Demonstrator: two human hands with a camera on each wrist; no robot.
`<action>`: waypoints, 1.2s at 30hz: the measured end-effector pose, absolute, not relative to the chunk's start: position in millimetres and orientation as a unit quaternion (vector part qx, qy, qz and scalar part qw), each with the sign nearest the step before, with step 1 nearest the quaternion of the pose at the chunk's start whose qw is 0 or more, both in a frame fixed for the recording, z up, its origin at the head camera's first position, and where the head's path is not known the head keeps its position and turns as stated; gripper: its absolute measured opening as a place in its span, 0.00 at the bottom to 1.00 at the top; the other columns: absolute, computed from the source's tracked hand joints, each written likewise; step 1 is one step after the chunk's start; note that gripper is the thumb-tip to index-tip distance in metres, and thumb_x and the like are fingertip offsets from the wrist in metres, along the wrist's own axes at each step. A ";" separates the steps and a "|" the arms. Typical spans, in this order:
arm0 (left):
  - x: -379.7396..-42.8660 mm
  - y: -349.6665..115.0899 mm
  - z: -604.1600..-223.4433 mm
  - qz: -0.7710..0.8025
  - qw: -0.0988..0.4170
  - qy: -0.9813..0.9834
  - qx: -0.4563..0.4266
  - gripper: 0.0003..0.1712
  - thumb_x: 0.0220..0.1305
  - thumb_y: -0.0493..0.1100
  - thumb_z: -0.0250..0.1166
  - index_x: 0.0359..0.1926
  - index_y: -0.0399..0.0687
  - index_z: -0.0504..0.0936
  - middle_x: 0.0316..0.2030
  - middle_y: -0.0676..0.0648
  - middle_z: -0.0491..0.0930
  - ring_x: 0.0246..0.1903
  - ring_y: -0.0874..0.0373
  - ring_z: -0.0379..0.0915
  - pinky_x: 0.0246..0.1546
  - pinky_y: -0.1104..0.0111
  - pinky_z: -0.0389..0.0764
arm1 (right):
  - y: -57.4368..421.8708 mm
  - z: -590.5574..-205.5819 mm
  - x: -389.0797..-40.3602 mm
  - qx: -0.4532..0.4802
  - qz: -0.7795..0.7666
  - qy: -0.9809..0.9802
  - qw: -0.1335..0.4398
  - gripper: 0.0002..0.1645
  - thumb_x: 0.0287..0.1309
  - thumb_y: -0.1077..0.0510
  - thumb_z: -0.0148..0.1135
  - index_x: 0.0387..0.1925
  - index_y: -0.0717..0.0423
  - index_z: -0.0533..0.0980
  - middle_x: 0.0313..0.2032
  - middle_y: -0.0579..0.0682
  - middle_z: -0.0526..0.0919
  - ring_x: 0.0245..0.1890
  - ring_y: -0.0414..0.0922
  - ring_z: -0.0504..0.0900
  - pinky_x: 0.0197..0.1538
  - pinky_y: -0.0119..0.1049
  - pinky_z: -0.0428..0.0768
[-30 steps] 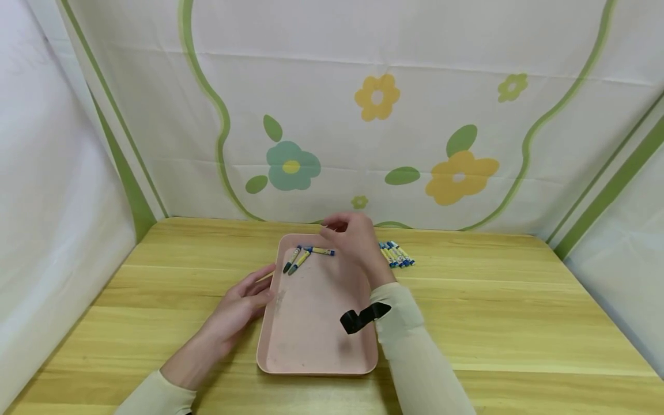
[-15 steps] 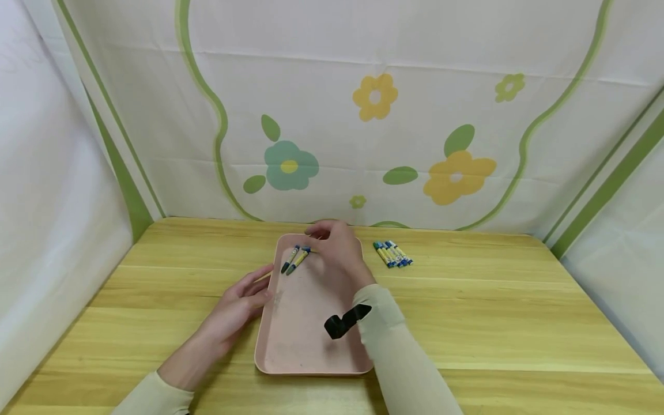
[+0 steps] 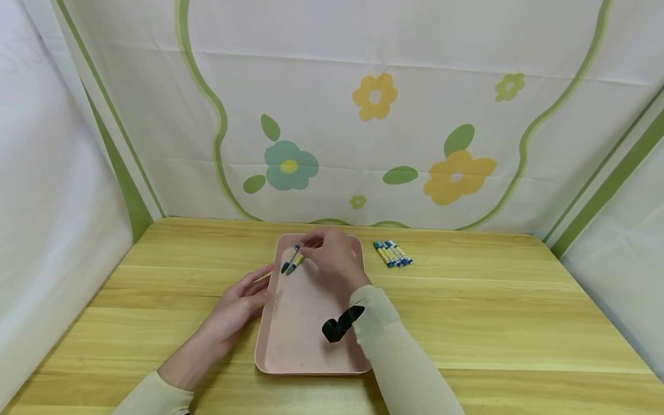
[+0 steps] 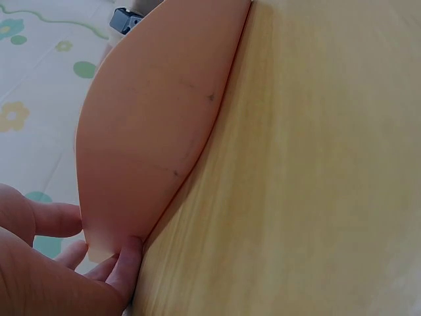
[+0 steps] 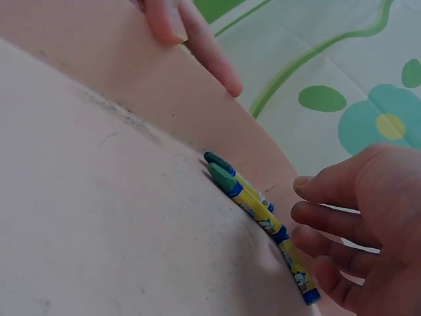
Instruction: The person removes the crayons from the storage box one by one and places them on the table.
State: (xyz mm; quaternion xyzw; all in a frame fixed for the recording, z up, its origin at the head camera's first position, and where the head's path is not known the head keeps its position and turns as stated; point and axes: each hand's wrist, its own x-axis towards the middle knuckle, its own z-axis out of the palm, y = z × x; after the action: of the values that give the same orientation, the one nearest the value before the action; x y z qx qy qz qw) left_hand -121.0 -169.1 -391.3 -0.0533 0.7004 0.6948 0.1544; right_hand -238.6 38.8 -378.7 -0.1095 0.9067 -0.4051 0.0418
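A pink tray lies lengthwise on the table. My left hand rests against its left side, fingers extended; in the left wrist view its fingertips touch the tray's outer wall. Over the tray's far end is my right hand, its fingers loosely bent beside the crayons. The right wrist view shows a dark green crayon, a green crayon and, end to end with that one, another crayon, all in yellow-and-blue wrappers. Nothing shows between the right thumb and fingers. From the head, that third crayon is hidden behind the right hand.
Several crayons lie side by side on the wooden table, right of the tray. A white cloth with printed flowers hangs behind the table. A black camera mount on the right wrist overhangs the tray.
My right hand has moved left and nearer over the tray toward the crayons, covering the sideways crayon and uncovering the row on the table. The left hand stays at the tray's side.
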 end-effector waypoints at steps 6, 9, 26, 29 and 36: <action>-121.3 -169.5 -392.1 0.694 0.154 0.701 -0.053 0.36 0.80 0.37 0.55 0.83 0.55 0.59 0.83 0.40 0.57 0.81 0.43 0.57 0.79 0.50 0.64 | 37.8 -382.3 -238.1 -0.135 -0.451 0.879 0.071 0.13 0.70 0.54 0.70 0.53 0.48 0.88 0.45 0.45 0.89 0.45 0.43 0.85 0.52 0.42 0.85; -121.6 -169.8 -392.6 0.693 0.153 0.702 -0.053 0.36 0.80 0.37 0.55 0.83 0.55 0.59 0.83 0.40 0.57 0.81 0.43 0.58 0.78 0.50 0.65 | 37.7 -383.2 -238.1 -0.137 -0.450 0.879 0.078 0.13 0.70 0.54 0.70 0.54 0.48 0.88 0.46 0.46 0.90 0.46 0.43 0.85 0.53 0.43 0.86; -121.7 -170.7 -392.3 0.691 0.154 0.704 -0.049 0.36 0.79 0.38 0.56 0.83 0.54 0.59 0.83 0.40 0.58 0.80 0.44 0.60 0.72 0.60 0.71 | 37.9 -389.0 -241.0 -0.175 -0.409 0.890 0.101 0.09 0.63 0.63 0.73 0.43 0.49 0.91 0.46 0.45 0.91 0.44 0.43 0.83 0.51 0.38 0.85; -121.8 -170.5 -392.1 0.691 0.156 0.704 -0.050 0.36 0.79 0.38 0.56 0.83 0.55 0.59 0.83 0.40 0.58 0.80 0.44 0.60 0.73 0.59 0.70 | 37.4 -389.5 -241.6 -0.189 -0.397 0.892 0.103 0.08 0.61 0.63 0.75 0.41 0.50 0.91 0.42 0.46 0.91 0.40 0.41 0.83 0.47 0.34 0.84; -121.8 -170.5 -391.6 0.689 0.157 0.706 -0.049 0.36 0.80 0.38 0.55 0.83 0.55 0.59 0.83 0.40 0.58 0.80 0.44 0.59 0.74 0.57 0.70 | 35.1 -388.9 -241.8 -0.207 -0.378 0.895 0.112 0.06 0.61 0.62 0.76 0.39 0.50 0.92 0.38 0.45 0.92 0.37 0.39 0.83 0.45 0.31 0.83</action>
State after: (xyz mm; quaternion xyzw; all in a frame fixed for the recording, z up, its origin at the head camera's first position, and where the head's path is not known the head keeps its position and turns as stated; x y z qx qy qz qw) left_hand -121.8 -170.5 -391.6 -0.0488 0.7055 0.6893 0.1570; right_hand -241.8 35.1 -388.9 -0.2072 0.8954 -0.3778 0.1120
